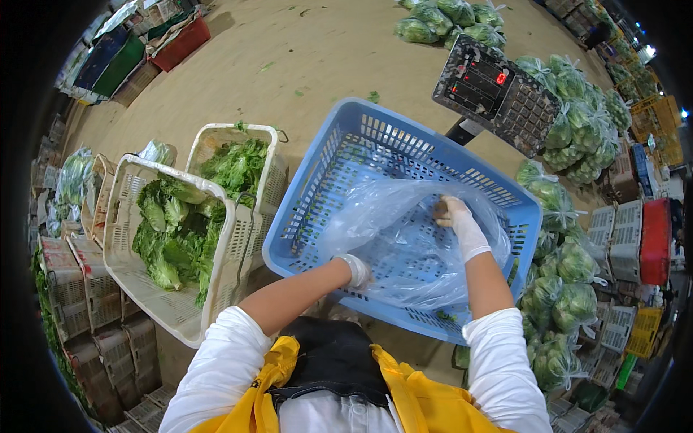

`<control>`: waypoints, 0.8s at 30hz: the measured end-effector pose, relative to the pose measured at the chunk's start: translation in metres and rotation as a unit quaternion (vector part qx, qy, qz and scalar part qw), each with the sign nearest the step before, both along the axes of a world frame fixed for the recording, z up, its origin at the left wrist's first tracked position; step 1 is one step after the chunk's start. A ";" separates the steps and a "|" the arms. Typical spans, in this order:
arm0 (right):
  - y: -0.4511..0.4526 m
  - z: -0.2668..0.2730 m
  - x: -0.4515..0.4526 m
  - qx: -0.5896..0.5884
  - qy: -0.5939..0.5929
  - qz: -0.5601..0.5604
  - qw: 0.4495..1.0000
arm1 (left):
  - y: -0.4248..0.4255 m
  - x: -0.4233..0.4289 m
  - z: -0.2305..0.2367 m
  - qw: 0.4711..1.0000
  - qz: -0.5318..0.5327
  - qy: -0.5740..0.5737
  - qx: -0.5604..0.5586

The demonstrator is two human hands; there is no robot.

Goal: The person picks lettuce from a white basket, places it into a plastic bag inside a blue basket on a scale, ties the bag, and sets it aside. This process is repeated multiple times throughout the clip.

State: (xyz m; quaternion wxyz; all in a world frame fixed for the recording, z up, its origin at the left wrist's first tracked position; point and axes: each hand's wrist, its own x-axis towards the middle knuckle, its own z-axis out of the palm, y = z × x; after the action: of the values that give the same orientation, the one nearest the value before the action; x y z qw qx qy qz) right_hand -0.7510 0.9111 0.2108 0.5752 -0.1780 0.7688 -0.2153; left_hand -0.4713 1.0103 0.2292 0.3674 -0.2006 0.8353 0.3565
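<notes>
A clear plastic bag point(373, 216) lies spread, its mouth wide, inside a blue plastic basket point(303, 189) before me. My left hand point(357, 271), in a white glove, is at the bag's near left edge and pinches the film; its fingertips are partly hidden. My right hand point(457, 219), gloved too, reaches into the bag's mouth on the right. Its fingers are bent and slightly apart, with nothing seen between them. Behind the basket stands a scale display point(495, 92) with a keypad and red lit digits.
On the left, a white crate point(124, 216) of leafy lettuce point(173, 233) tilts beside a second white crate point(270, 178) with more lettuce point(238, 165). Bagged green vegetables point(574, 265) are piled along the right. More bags point(433, 24) sit on the floor behind.
</notes>
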 end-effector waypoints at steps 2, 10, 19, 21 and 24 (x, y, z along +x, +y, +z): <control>0.005 -0.005 -0.001 0.029 0.003 0.169 0.985 | -0.009 -0.012 -0.003 0.994 0.053 -0.052 0.080; 0.071 -0.017 0.012 -0.055 0.300 0.728 0.614 | -0.033 -0.004 0.037 0.587 0.737 0.171 0.287; 0.075 0.082 0.086 0.001 -0.045 0.340 0.939 | 0.049 0.124 0.113 0.650 0.560 0.363 0.363; 0.078 0.107 0.123 -0.060 -0.081 0.355 0.929 | 0.080 0.180 0.114 0.580 0.642 0.385 0.322; 0.080 0.135 0.189 -0.145 -0.102 0.368 0.913 | 0.142 0.273 0.110 0.481 0.770 0.381 0.175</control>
State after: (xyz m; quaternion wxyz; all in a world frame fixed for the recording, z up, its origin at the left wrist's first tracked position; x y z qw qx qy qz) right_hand -0.5616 0.9912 0.3457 0.6573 -0.5065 0.5462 -0.1143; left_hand -0.1985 1.1518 0.3395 -0.3813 -0.5396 0.3247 0.6767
